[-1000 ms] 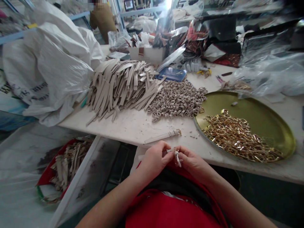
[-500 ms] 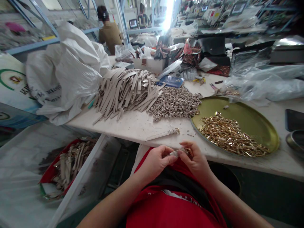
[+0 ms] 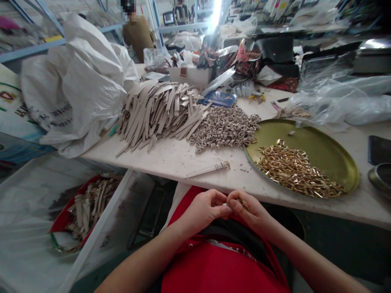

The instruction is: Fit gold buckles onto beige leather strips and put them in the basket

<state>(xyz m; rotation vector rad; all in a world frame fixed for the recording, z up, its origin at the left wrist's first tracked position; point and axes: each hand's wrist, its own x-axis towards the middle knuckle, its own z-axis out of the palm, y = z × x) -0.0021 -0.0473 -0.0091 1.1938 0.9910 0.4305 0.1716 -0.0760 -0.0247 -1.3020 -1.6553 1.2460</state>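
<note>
Just in front of the table edge, my left hand (image 3: 205,208) and my right hand (image 3: 253,212) meet over my lap. Both are closed on one small strap (image 3: 225,204), mostly hidden by the fingers. A gold buckle (image 3: 244,204) peeks out of my right hand. On the table before them lies a pale strap (image 3: 207,169) with gold metal at its right end. Behind it are a heap of small strap loops (image 3: 224,128) and a larger pile of flat greyish strips (image 3: 159,112). Many gold buckles (image 3: 297,171) lie in a round gold tray (image 3: 332,156) to the right.
Left of the table, a white-lined bin holds a red bag (image 3: 61,221) with finished-looking straps. A big white sack (image 3: 88,81) stands at the table's left end. Clear plastic bags (image 3: 351,99) and a dark phone-like slab (image 3: 378,149) lie right. A person (image 3: 138,34) is at the back.
My right hand has curled more tightly round the strap and buckle, drawing closer to my left hand. Less of the strap shows now. The view has tilted slightly downward.
</note>
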